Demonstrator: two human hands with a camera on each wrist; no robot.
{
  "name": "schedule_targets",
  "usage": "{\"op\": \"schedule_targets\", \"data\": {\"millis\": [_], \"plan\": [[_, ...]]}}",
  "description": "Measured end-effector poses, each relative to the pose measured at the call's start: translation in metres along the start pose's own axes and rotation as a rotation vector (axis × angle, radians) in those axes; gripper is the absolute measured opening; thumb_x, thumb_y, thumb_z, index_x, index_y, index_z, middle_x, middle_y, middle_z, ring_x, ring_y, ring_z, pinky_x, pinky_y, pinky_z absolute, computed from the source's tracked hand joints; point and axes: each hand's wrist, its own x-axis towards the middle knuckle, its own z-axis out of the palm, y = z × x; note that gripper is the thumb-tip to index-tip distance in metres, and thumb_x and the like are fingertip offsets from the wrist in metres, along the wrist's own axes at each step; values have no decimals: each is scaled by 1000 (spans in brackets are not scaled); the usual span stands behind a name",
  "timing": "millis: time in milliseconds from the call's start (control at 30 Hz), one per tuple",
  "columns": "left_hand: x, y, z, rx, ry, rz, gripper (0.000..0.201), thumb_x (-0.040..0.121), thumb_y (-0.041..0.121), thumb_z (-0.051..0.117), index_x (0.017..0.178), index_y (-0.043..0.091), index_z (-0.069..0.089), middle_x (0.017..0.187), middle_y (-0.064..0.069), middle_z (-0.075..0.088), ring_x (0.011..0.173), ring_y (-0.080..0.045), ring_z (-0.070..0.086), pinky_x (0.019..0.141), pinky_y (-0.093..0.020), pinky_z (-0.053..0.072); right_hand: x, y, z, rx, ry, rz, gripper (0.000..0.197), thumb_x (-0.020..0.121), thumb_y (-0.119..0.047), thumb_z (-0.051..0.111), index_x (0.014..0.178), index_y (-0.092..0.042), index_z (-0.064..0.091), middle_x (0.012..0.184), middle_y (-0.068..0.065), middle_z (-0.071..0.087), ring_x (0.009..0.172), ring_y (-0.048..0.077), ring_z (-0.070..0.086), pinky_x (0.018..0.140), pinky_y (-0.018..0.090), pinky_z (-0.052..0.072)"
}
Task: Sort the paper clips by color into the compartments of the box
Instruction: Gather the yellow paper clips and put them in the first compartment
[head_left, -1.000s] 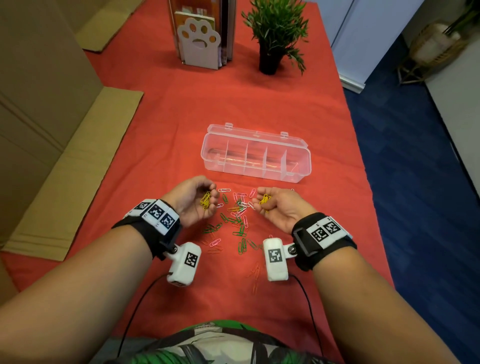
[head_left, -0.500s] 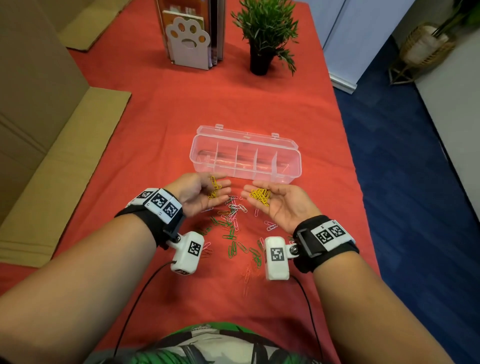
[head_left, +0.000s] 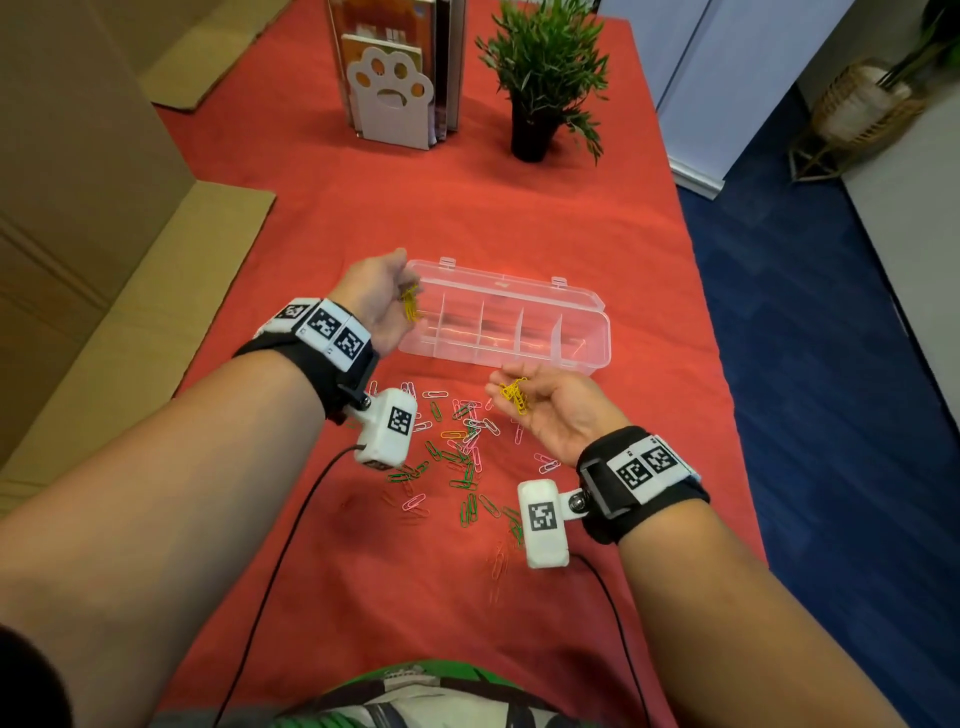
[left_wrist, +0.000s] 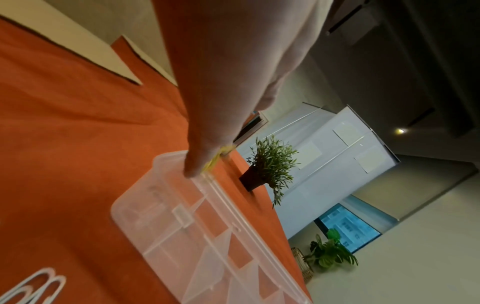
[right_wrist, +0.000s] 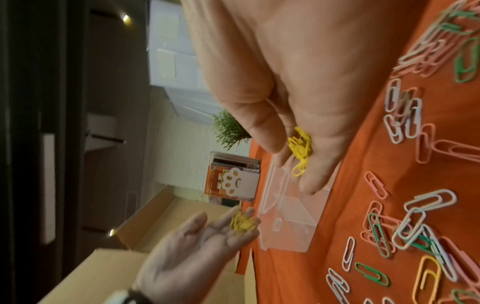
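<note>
A clear compartment box (head_left: 498, 357) lies open on the red cloth, with nothing visible in its compartments. My left hand (head_left: 400, 291) is tilted over the box's left end, a bunch of yellow clips (head_left: 411, 307) lying on its nearly straight fingers (right_wrist: 233, 226). In the left wrist view only a sliver of those yellow clips (left_wrist: 215, 162) shows above the box (left_wrist: 155, 226). My right hand (head_left: 519, 384) hovers palm up just in front of the box, more yellow clips (head_left: 514, 396) resting on its relaxed fingers (right_wrist: 311, 174). Loose green, pink, white and orange clips (head_left: 460, 452) lie scattered between my wrists.
A potted plant (head_left: 540, 78) and a paw-shaped bookend with books (head_left: 395, 93) stand at the far end. Flat cardboard (head_left: 104, 338) borders the cloth on the left. The table's right edge (head_left: 727, 415) drops to blue carpet. Black cables trail from both wrist cameras.
My left hand has risen from the clip pile and moved forward over the box's left end with its yellow clips. The right hand stays palm up with its bunch.
</note>
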Motion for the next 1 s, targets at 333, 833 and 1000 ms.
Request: {"op": "schedule_targets", "data": {"millis": [333,833,1000], "plan": [[-3,-18,-27,308,160,222,25,89,5,43,105,11,60,96,-3,58,86,-17,53,64,-25,38,49,-11,59,-584,129,-251,43,77,25,41,85,-14,56,92,4,58,96,24,61,79,29,55],[-42,-108,-97,1185,222,361,28,80,9,61,105,18,70,99,-8,69,94,-23,63,77,-19,39,45,9,79,-1256,107,-427,27,87,1,44,99,-8,67,94,4,63,92,20,61,86,30,49],[-36,-117,-94,1359,205,412,31,77,22,68,108,17,68,99,-12,57,97,-29,56,79,-28,41,29,60,41,-1745,48,-402,21,86,-7,50,100,-8,65,105,14,57,101,30,56,86,31,44]]}}
